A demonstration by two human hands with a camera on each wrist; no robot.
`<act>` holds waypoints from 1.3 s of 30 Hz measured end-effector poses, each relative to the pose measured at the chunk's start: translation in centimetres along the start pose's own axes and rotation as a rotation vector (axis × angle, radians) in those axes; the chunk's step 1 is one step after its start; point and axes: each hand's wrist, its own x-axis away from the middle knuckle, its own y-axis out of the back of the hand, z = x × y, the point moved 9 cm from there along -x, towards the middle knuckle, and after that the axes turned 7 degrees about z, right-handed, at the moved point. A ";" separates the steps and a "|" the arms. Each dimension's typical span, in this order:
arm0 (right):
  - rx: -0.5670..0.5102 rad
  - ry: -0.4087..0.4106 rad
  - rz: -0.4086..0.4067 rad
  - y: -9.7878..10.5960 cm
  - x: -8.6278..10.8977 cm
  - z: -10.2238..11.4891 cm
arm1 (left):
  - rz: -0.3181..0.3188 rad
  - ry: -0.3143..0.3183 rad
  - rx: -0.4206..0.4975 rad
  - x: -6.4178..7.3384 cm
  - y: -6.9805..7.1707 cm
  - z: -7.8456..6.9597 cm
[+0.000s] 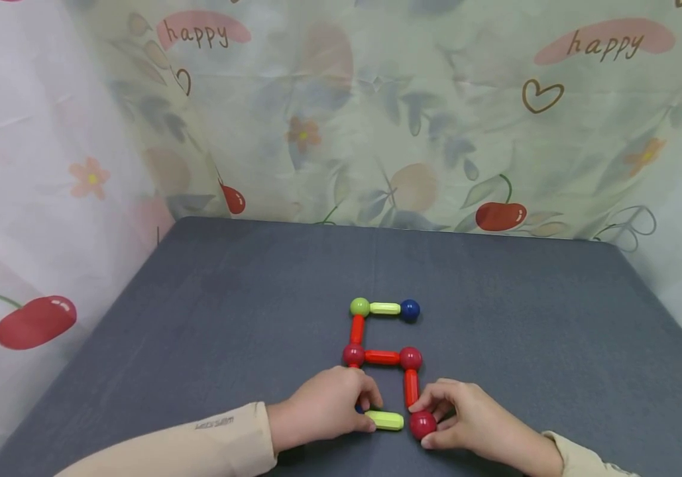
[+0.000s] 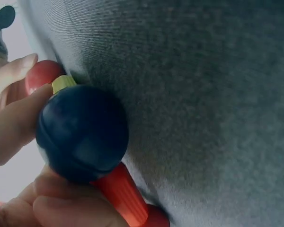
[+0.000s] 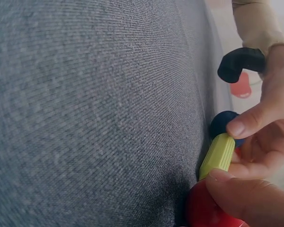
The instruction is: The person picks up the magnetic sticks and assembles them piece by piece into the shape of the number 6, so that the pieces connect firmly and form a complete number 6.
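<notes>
Balls and short rods are joined flat on the dark table in a shape like the digit 6. My left hand pinches a dark blue ball at the near left corner, its thumb where a yellow-green rod meets that ball. A red rod runs from the same ball, partly behind the fingers. At the near right corner my right hand holds a red ball between thumb and fingers, below another red rod. The yellow-green rod's free end points at this ball, a narrow gap between them in the head view.
Farther up the shape are a green ball, a second yellow-green rod and a second blue ball. Red balls and a red rod form its middle bar. A patterned curtain hangs behind the table.
</notes>
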 end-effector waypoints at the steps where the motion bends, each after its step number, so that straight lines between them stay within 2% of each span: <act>1: 0.002 0.000 -0.001 0.0 0.0 0.0 | 0.001 -0.003 -0.028 -0.1 -0.1 -0.1; 5: 0.009 0.002 -0.002 0.0 0.0 0.1 | 0.008 -0.015 -0.096 -0.3 -0.4 -0.4; 9: 0.002 0.018 -0.001 0.0 0.0 0.2 | 0.019 -0.020 -0.097 -0.4 -0.6 -0.4; 15: -0.008 0.034 0.003 0.0 0.0 0.2 | 0.027 -0.043 -0.058 -0.2 -0.6 -0.3; 26: -0.068 0.026 0.010 -0.2 0.1 0.1 | 0.050 -0.046 0.012 0.0 -0.6 -0.1; 33: -0.071 0.055 0.016 -0.5 0.0 0.4 | 0.058 -0.058 0.045 0.0 -0.6 -0.1; 39: -0.062 0.039 0.012 -0.5 0.0 0.5 | 0.065 -0.052 0.053 0.0 -0.6 0.0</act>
